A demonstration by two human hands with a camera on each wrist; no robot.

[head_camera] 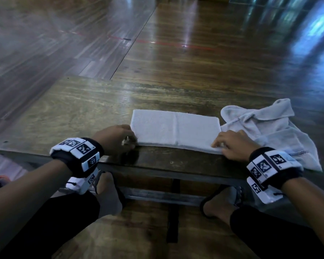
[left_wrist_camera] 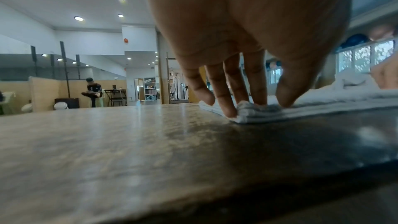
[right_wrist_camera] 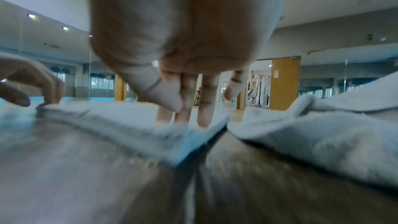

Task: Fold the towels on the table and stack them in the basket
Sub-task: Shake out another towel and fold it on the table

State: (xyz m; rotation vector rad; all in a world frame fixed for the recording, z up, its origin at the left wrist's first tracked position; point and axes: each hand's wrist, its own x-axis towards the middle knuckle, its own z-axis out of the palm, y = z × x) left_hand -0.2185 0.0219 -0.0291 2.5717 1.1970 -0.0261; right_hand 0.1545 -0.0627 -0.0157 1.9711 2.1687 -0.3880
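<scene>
Pinching left hand (head_camera: 116,140): fingers (left_wrist_camera: 229,106) gripped folded towel's (head_camera: 176,128) 7 o'clock corner.
Right hand (head_camera: 232,144): released fingers (right_wrist_camera: 203,118) pressed 5 o'clock corner.

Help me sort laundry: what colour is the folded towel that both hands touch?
The folded towel is plain white, with no pattern visible; the head view shows it best.
</scene>
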